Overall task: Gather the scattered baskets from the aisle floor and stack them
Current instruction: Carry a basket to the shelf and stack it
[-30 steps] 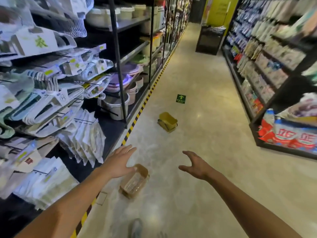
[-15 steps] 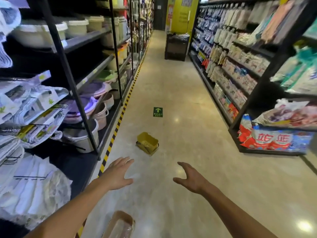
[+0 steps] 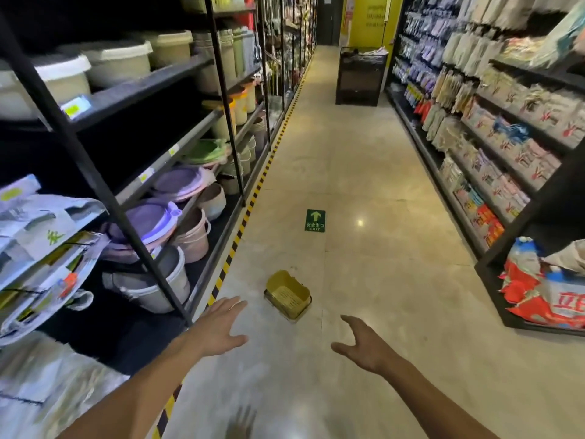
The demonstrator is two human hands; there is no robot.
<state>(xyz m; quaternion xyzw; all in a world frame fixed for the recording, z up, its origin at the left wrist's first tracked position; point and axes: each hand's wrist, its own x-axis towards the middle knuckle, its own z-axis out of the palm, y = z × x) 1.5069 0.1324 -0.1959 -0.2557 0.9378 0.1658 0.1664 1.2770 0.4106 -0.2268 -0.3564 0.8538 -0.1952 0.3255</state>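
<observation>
I see the basket [image 3: 287, 294] tipped on the floor [image 3: 380, 280], ahead of both hands; left hand [image 3: 221, 327] spread flat, right hand [image 3: 361, 343] spread, both holding nothing

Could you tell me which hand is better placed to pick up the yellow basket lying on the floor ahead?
Probably the left hand: its fingertips reach nearer the yellow basket than the right hand. Both are open.

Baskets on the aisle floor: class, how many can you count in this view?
1. A yellow basket lies tipped on the floor, just ahead of the open left hand and right hand. Others may lie outside the view.
</observation>
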